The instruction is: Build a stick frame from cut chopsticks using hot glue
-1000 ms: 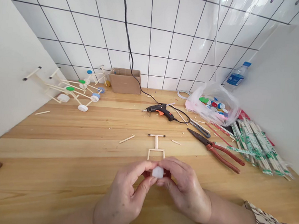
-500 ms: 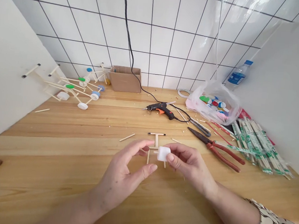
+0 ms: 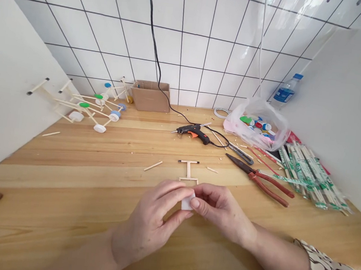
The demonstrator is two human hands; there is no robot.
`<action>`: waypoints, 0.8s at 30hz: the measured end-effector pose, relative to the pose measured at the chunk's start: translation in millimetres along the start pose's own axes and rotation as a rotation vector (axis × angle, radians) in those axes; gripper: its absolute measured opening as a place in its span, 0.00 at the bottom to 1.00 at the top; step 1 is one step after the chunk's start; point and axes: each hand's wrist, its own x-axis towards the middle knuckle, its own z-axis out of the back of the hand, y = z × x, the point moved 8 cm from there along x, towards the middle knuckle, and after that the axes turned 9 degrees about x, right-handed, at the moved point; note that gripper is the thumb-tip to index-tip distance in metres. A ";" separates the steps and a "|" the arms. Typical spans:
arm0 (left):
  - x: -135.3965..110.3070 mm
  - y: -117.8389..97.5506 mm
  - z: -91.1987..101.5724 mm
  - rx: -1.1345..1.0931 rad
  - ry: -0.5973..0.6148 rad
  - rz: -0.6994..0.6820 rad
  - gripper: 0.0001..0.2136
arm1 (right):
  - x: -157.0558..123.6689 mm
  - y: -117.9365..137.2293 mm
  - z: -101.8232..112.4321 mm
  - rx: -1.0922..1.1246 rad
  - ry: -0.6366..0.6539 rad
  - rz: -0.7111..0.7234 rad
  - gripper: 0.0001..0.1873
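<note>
**A:** Your hands are together low over the desk [image 3: 50, 177]. What's between them?

**B:** A white plastic cap [image 3: 187, 202], seen edge-on so it looks squarish. Your left fingers [image 3: 174, 190] are closed over it from one side, and your right fingers [image 3: 206, 195] are pinched on it from the other, so both hands are gripping it.

**A:** Where does that put the cap?

**B:** Just in front of your small stick frame [image 3: 189, 170], which lies flat on the desk and is shaped like an H. The cap is right at the frame's near end, though you can't tell from this view whether they touch.

**A:** What else is near you?

**B:** A loose wooden stick [image 3: 153, 165] lies to your left of the frame. Further back are a black glue gun [image 3: 193, 132] and scissors [image 3: 241, 155], and to your right are red-handled pliers [image 3: 272, 185] — beyond them, a bundle of wrapped chopsticks [image 3: 311, 183]. A plastic bag of colored bottle caps [image 3: 257, 126] sits by the wall, and assembled stick models with cap wheels [image 3: 86, 108] stand at the far left, near a cardboard box [image 3: 150, 97].
</note>
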 end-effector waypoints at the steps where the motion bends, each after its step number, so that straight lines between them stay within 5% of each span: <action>1: -0.3 -0.2 -0.7 0.003 0.007 0.003 0.11 | -0.4 -0.1 -0.9 -0.004 0.003 -0.005 0.15; 8: -1.0 -0.2 -2.0 -0.056 0.029 0.082 0.12 | -1.4 7.0 1.8 -0.208 0.043 -0.057 0.20; 15: 3.6 5.5 -1.5 -0.125 0.064 0.209 0.08 | 1.2 21.3 30.4 -0.256 -0.094 -0.005 0.22; 24: -1.9 9.5 -6.3 -0.125 0.040 0.204 0.11 | -2.3 0.0 10.1 -0.139 0.013 -0.119 0.20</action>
